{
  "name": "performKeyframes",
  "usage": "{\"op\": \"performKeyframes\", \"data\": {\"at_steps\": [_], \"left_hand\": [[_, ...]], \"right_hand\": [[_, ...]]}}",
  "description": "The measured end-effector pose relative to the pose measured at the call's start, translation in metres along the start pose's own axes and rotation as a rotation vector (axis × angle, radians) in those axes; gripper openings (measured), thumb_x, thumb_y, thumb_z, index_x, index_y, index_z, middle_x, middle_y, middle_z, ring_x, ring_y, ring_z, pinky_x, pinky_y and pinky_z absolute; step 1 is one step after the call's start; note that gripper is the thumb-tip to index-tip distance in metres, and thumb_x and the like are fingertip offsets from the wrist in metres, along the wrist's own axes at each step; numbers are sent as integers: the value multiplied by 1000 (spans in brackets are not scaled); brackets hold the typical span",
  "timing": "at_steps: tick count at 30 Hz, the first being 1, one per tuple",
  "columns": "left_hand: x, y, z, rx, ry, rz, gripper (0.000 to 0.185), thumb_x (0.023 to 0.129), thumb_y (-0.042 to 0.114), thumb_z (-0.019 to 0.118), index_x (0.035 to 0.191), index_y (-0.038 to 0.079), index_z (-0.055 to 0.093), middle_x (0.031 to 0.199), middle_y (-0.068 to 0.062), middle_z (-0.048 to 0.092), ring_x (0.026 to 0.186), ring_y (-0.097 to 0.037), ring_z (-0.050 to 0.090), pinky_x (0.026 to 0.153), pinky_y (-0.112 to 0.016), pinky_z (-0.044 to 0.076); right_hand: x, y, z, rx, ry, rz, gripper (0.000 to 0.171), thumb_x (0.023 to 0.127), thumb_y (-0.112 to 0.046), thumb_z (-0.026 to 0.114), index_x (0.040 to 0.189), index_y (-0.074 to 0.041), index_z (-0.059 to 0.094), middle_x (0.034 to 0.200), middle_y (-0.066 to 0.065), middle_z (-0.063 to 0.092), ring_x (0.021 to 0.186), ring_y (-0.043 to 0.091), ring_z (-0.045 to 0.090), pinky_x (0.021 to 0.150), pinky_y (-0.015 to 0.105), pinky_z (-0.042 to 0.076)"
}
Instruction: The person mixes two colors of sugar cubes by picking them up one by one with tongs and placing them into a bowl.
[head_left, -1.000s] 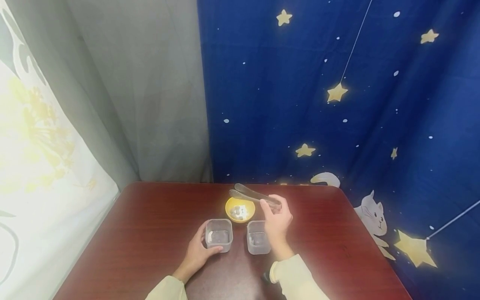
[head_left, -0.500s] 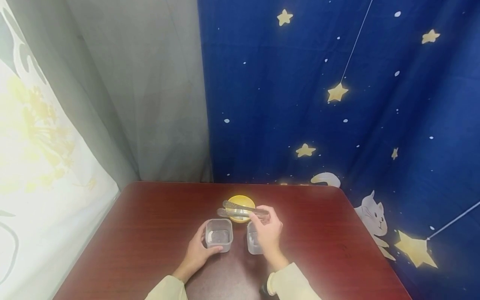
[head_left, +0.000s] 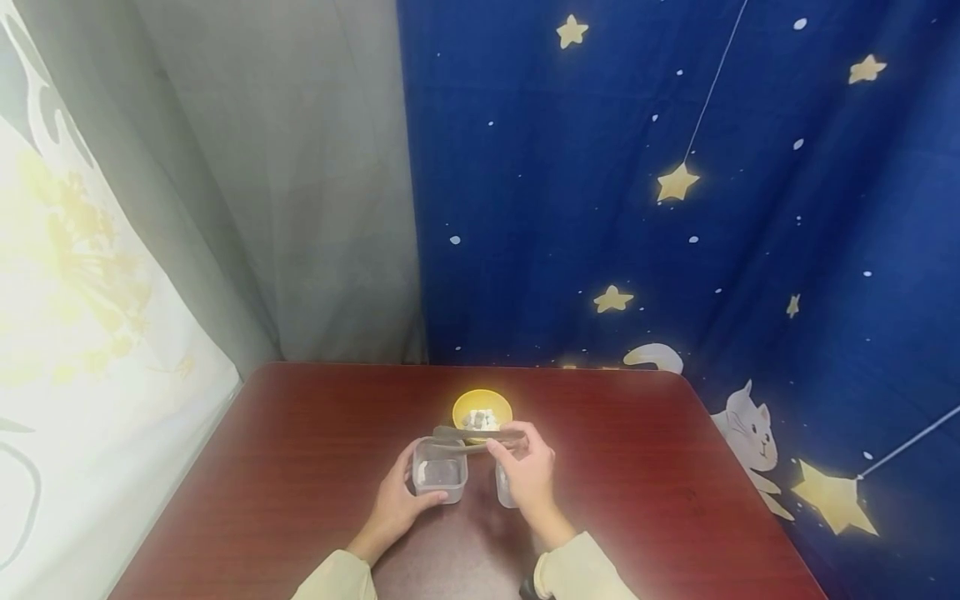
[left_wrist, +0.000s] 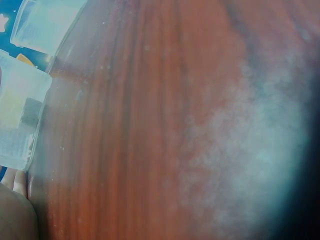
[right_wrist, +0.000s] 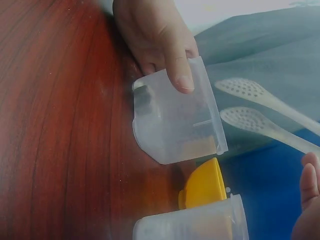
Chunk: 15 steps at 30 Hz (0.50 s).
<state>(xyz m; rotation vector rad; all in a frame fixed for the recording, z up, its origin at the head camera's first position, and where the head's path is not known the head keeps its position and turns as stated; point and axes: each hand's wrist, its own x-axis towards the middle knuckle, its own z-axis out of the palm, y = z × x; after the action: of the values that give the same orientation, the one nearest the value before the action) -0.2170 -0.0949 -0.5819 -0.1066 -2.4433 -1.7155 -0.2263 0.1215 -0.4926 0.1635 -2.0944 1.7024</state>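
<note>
The left hand curls its fingers around the left clear plastic container on the tabletop, thumb over its near rim. The right hand pinches a pair of tongs, whose spoon-shaped tips stand slightly apart above that container. Just right sits a second clear container, with a yellow bowl beyond.

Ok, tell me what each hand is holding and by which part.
The left hand grips the left clear container by its near side wall, thumb on the rim. The right hand holds the tongs near their handle end.
</note>
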Motion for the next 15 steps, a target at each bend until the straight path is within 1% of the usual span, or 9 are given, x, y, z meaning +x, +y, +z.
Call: {"op": "performKeyframes", "data": {"at_steps": [3, 7, 9, 12, 15], "left_hand": [[0, 0, 0, 3, -7, -9, 102, 61, 30, 92, 147, 14, 39, 136, -8, 55, 119, -28, 56, 102, -48, 42], [0, 0, -1, -13, -12, -21, 103, 61, 27, 93, 148, 13, 38, 136, -7, 56, 121, -25, 55, 105, -46, 39], [0, 0, -1, -26, -11, -19, 103, 61, 26, 93, 148, 13, 39, 135, -7, 56, 121, -24, 55, 105, -45, 39], [-1, 0, -1, -22, -7, -12, 103, 61, 25, 93, 148, 12, 39, 135, -7, 56, 120, -25, 55, 104, -45, 40], [-1, 1, -1, -13, -7, -9, 102, 62, 25, 92, 148, 12, 38, 136, -7, 55, 121, -26, 54, 104, -46, 40]], "right_hand": [[-1, 1, -1, -44, -40, 5, 26, 76, -17, 83, 97, -12, 70, 72, -3, 69, 65, 12, 64, 60, 29, 52], [-2, 0, -1, -191, -75, 31, 24, 74, -29, 83, 94, -25, 70, 70, -11, 66, 64, 7, 62, 60, 29, 49], [-2, -1, -1, -268, -92, 37, 24, 74, -34, 83, 93, -28, 70, 70, -14, 65, 65, 5, 62, 59, 31, 47], [1, 0, -1, -340, -138, 28, 25, 74, -38, 82, 94, -28, 70, 71, -15, 67, 66, 4, 64, 57, 30, 48], [4, 2, -1, -387, -195, 22, 28, 75, -41, 81, 96, -26, 70, 70, -16, 68, 65, 2, 65, 55, 27, 49]]}}
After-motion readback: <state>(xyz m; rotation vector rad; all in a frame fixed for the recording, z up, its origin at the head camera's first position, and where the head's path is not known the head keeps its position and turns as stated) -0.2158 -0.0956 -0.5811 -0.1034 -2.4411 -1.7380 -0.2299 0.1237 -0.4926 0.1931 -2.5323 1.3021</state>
